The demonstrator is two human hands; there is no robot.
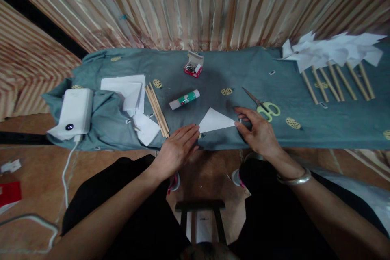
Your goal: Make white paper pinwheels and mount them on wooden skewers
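Observation:
A white sheet of paper folded into a triangle (217, 121) lies on the cloth-covered table in front of me. My left hand (178, 148) is at its left corner, fingers stretched out and fingertips touching the edge. At the narrow right tip, my right hand (258, 132) has its thumb on the paper and its index finger curled above. Just beyond the right hand lie scissors (267, 110) with light green handles. A glue stick (184, 99) with a green label rests behind the paper.
Wooden sticks (157, 109) and white paper sheets (134, 93) lie to the left, near a white power bank (76, 111) with a cable. A small open box (193, 66) of metal pins stands behind. Several paper pinwheels (332, 50) on sticks lie at the right.

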